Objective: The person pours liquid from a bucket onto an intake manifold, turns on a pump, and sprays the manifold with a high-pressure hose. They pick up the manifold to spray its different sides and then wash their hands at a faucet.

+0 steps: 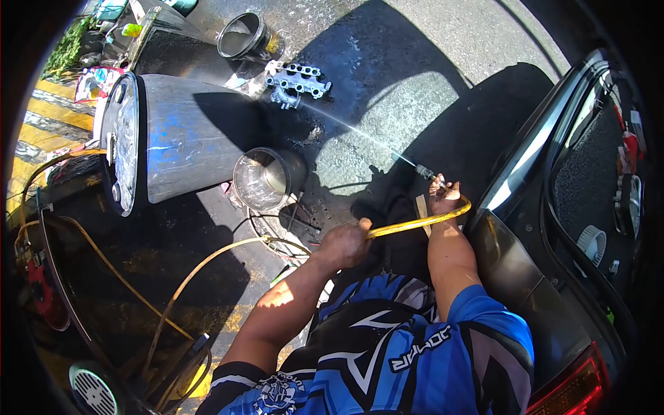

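Note:
My right hand [445,196] is closed round a spray nozzle [424,171] fixed to the end of a yellow hose [408,225]. A thin white jet of water [356,131] runs from the nozzle toward a metal engine manifold [297,79] on the wet ground ahead. Lower and to the left, my left hand [346,244] is wrapped round the same hose, which bends in a loop between both hands. The manifold has a row of round ports and a curved pipe at its near side.
A big dark drum [187,131] lies on its side at the left. Two buckets stand nearby, one close bucket [261,181] and one far bucket [242,36]. On my right is an open car body [512,256] with a red tail light [574,387]. Hose loops [180,287] trail at lower left.

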`<state>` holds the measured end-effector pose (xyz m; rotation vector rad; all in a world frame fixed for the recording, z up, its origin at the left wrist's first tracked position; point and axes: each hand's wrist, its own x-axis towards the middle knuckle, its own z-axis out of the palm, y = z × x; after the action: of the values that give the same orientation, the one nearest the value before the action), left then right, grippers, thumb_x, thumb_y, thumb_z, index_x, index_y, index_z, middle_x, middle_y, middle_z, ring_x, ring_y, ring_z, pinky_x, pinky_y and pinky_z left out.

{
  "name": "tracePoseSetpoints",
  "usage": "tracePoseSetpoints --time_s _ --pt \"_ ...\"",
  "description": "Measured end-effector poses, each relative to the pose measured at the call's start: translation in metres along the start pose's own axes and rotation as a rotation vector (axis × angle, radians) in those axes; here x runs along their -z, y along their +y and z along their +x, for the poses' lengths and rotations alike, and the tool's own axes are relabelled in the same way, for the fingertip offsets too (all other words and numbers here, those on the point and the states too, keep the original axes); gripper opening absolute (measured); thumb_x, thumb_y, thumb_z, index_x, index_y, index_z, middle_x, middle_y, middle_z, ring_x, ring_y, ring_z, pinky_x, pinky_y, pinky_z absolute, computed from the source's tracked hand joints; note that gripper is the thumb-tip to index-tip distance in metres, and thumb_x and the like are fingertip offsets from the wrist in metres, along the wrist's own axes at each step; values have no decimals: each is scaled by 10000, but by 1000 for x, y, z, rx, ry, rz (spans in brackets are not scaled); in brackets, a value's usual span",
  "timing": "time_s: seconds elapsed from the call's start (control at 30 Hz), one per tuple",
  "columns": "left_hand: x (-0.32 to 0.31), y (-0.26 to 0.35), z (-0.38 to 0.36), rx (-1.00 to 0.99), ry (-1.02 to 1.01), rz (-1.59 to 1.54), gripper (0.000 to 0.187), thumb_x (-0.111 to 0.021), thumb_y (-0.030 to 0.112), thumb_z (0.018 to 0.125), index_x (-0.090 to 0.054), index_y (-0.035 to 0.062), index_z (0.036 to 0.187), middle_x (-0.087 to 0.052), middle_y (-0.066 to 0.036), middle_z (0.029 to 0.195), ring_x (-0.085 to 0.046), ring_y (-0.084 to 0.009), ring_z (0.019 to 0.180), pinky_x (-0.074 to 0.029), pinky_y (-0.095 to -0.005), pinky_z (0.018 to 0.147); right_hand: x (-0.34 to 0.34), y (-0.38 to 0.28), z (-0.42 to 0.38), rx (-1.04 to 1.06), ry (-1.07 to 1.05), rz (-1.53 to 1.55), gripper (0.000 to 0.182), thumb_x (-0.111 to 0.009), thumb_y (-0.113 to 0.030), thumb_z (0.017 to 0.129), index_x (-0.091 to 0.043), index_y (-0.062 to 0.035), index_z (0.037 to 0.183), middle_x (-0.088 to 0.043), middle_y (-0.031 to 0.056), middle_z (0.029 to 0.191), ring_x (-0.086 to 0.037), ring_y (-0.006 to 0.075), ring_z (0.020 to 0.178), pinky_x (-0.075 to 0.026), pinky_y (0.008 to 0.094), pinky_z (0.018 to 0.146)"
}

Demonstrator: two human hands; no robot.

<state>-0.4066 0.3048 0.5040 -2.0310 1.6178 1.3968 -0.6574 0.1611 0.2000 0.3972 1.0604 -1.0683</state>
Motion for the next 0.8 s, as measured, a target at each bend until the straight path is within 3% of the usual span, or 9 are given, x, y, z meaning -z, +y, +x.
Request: tracePoseSetpoints --time_s 0.37,0.57,0.8 --pt "-5 -5 6 -14 -33 56 287 -509 307 955 -527 54 1088 -696 -216 879 -683 -402 864 -529 -517 767 6 -1 6 -7 -42 8 556 -316 -561 1028 -496 -113 751 -655 227 979 -650 345 716 -574 408 542" --pt "-3 -5 5 -5 -29 49 284 -515 305 952 -527 54 1084 -697 -217 872 -683 -404 854 -528 -517 767 2 -2 6 8 34 29 542 -327 -540 1034 -504 -101 771 -659 229 963 -656 349 703 -582 414 540" --pt "1 -11 0 2 40 -41 285 -530 302 948 -538 45 1074 -691 -239 876 -678 -421 865 -523 -533 759 -25 1 -14 55 -26 -10 527 -350 -566 1019 -502 -106 811 -655 189 918 -667 302 709 -596 397 549"
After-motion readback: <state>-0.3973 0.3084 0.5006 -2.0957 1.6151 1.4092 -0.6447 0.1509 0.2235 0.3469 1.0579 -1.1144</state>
